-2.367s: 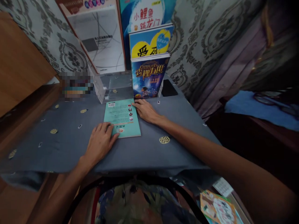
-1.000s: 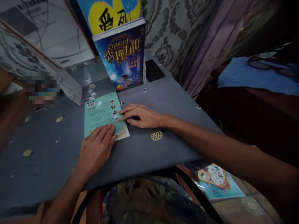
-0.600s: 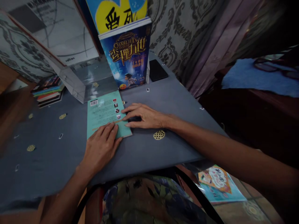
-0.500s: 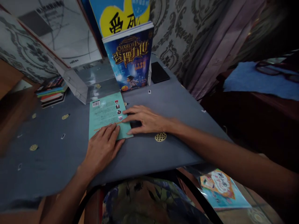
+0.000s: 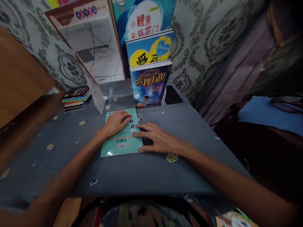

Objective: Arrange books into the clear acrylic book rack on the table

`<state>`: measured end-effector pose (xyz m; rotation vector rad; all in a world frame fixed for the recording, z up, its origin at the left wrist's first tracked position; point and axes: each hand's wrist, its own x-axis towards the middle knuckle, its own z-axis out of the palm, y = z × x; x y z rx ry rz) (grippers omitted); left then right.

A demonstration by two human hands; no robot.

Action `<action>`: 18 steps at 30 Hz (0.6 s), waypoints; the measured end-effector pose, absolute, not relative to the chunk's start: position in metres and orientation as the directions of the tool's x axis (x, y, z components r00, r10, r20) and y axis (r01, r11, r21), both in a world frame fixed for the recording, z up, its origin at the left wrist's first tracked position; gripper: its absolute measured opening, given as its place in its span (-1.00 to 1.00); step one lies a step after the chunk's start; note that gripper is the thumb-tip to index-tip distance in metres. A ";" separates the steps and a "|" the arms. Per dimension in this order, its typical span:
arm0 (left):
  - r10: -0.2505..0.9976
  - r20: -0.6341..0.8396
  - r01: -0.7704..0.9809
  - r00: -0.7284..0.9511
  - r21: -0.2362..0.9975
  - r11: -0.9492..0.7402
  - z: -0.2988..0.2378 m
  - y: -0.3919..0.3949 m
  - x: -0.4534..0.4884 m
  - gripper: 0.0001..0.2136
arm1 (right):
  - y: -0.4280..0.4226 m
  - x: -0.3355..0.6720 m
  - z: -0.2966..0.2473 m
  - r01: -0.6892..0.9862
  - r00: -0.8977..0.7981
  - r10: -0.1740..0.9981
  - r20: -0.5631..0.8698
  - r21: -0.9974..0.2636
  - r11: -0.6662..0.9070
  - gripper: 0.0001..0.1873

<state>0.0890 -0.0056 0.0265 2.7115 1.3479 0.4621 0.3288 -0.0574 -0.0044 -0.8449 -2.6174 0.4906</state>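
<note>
Head view: our left hand (image 5: 115, 122) rests, fingers loose, on the thin turquoise paperback book (image 5: 127, 134) lying flat on the grey cloth-covered desk (image 5: 113, 176). Our right hand's (image 5: 159, 138) spread, ungripping fingers best steady its edge lightly.

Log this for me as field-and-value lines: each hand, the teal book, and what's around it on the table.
Left hand: resting on the far half of the teal book
Right hand: fingertips at the book's right edge
Teal book: lying flat on gray tablecloth
Behind it: clear stand, upright blue book
Far left: book stack
Far right: dark flat object
</note>
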 end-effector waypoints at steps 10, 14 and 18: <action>0.778 0.279 0.780 0.563 0.129 -0.612 -0.002 0.020 0.097 -0.66 | -0.056 0.328 -0.007 0.482 -0.772 0.599 0.213 -0.418 0.770 -0.40; 0.794 0.260 0.791 0.550 0.143 -0.595 0.002 0.018 0.097 -0.66 | -0.063 0.324 -0.003 0.503 -0.775 0.600 0.196 -0.383 0.775 -0.35; 0.801 0.246 0.796 0.545 0.149 -0.587 0.002 0.016 0.097 -0.65 | -0.069 0.319 -0.004 0.523 -0.773 0.602 0.202 -0.335 0.784 -0.31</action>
